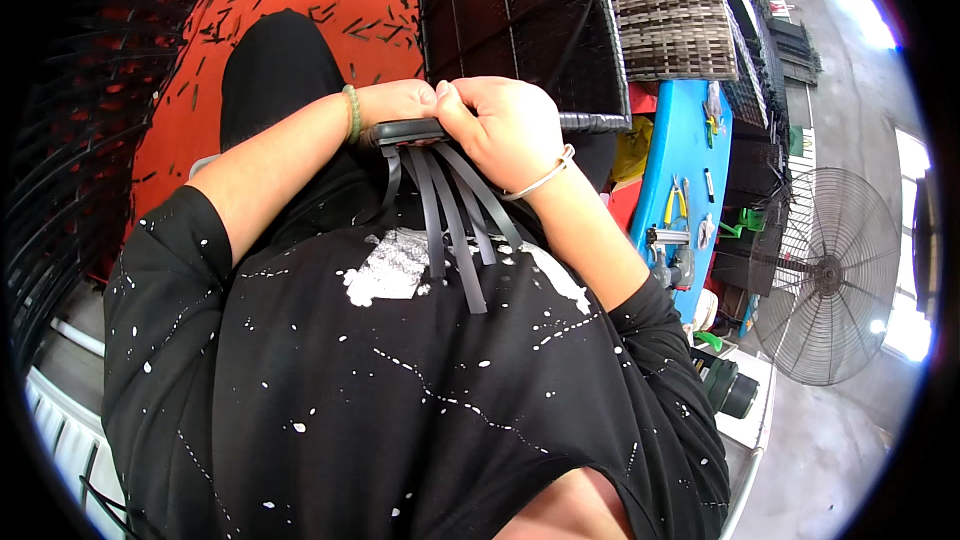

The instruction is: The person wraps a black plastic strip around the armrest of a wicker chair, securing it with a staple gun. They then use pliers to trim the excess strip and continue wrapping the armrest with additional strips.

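My left hand (398, 98) and my right hand (510, 125) meet in front of me, thumbs almost touching, both with closed fingers. Just below them lies the end of a black padded-looking bar (408, 130), close against my left hand. Several flat grey plastic strips (455, 215) fan out from under the bar and my right hand, their loose ends resting on my black shirt. The right hand's curled fingers grip around the strips' upper ends. What sits inside my left fist is hidden. A dark frame panel (510, 20) with crossbars stands just beyond my hands.
Short dark offcuts (370, 25) litter the red floor cover (180, 130). Black frames (70, 140) crowd the left side. To the right are grey-brown woven rattan panels (670, 10), a blue table (665, 165) with yellow-handled pliers (677, 202), and a large caged fan (828, 275).
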`<action>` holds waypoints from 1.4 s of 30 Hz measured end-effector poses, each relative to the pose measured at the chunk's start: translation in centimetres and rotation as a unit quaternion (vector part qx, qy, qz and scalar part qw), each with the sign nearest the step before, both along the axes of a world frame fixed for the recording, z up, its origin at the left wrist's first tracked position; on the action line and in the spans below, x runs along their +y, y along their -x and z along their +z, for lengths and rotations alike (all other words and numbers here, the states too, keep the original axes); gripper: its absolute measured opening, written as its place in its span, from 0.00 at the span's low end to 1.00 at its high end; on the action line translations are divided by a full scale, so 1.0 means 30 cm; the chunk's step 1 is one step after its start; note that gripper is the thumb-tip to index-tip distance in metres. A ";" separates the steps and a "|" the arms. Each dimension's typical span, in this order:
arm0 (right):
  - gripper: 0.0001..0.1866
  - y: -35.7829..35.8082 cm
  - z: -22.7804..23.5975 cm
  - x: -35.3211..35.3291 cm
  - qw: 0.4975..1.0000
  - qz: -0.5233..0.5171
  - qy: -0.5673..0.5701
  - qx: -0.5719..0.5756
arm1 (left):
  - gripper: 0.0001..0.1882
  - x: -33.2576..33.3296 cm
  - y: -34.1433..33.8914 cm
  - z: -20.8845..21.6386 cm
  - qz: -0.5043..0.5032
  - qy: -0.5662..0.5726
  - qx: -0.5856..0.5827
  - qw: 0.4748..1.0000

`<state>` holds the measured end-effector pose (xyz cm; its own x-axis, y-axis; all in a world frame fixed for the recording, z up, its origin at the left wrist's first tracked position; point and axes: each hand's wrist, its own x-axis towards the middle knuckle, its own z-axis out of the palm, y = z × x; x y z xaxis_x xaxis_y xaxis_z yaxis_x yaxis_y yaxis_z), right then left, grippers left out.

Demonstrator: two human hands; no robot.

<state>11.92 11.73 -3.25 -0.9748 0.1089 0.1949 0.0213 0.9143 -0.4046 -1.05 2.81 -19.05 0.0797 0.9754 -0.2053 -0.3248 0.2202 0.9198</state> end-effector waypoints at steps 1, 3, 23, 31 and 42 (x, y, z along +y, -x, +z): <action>0.19 0.000 -0.002 0.008 1.000 0.001 0.015 0.009 | 0.17 0.018 -0.021 -0.025 0.043 -0.024 0.009 0.999; 0.13 -0.015 0.013 0.026 0.999 -0.013 0.030 -0.007 | 0.20 0.008 0.009 0.001 -0.028 -0.006 0.013 1.000; 0.13 -0.090 0.025 0.064 0.972 0.156 0.086 0.155 | 0.10 -0.270 -0.029 0.445 0.160 -0.262 0.353 0.884; 0.12 -0.078 0.024 0.069 0.964 0.187 0.066 0.178 | 0.13 -0.294 -0.087 0.391 0.261 -0.243 0.299 0.885; 0.10 0.031 0.039 0.077 0.976 0.147 -0.008 0.160 | 0.17 -0.359 -0.077 0.404 0.250 -0.318 0.407 0.819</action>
